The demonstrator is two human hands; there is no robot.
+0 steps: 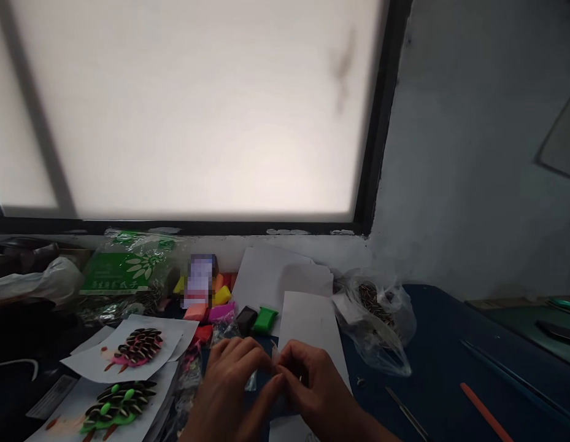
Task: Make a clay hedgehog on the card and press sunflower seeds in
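Left hand (232, 383), grip unclear, adjoins right hand (315, 377), whose thumb and forefinger pinch clear film (274, 352) before a white sheet (308, 319).

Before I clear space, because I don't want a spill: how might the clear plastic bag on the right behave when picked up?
The clear plastic bag would probably sag and flop, since its film looks thin and crumpled. The small dark seeds heaped inside look loose, so they would likely slide and shift the weight if it tilts.
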